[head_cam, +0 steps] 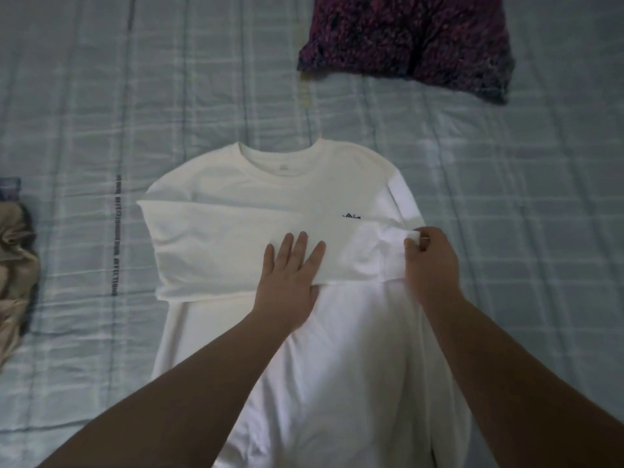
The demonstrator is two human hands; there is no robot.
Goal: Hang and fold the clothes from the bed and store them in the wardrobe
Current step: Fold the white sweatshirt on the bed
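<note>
Currently I see crumpled beige garment (15, 265) at left bed edge, unfolded. Centre: white long-sleeved cotton shirt (270, 204) flat on pale blue checked bedsheet (84, 96), sleeve folded across chest. Left hand (290, 275) open, flat, pressing sleeve. Right hand (432, 261) pinching cuff at shirt's right edge. Dark purple patterned garment (405, 38) lies beyond. I judge folding early; wardrobe storage all remaining.

Dim, bluish indoor light; the white shirt (304, 204) glows brightest (nearly washed out), the whole frame is soft, and bed (101, 96) lines bow at the edges.
</note>
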